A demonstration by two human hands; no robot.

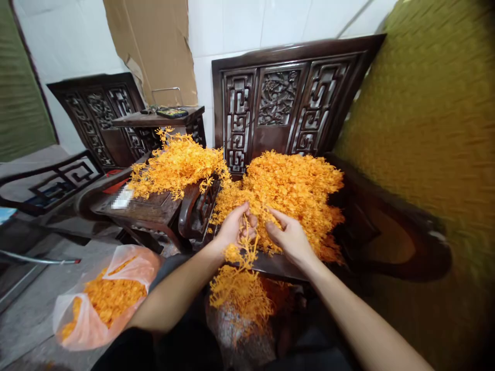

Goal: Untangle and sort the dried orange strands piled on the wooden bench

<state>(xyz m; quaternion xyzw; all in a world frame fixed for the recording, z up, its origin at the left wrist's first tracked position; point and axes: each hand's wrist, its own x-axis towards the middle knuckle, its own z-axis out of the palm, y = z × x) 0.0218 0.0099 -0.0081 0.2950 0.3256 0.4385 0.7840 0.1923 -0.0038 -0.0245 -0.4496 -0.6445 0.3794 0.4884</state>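
My left hand [240, 226] is closed on an orange plastic sprig [247, 247], whose branches hang below the fingers. Close by on the right, my right hand [286, 232] has thumb and forefinger stretched toward the same spot, palm turned inward; whether a thin stem lies between its fingertips is hard to tell. Behind both hands a large heap of orange sprigs [297, 190] covers the seat of a carved dark wooden chair [266, 139]. Another orange bunch [240, 293] hangs or lies lower, between my knees.
More orange sprigs [178, 165] lie on a wooden side table [150, 208] at left. A plastic bag [87, 324] of orange pieces stands on the floor, lower left. A phone [172, 112] rests on a stand behind. The chair's armrest [417, 263] is at right.
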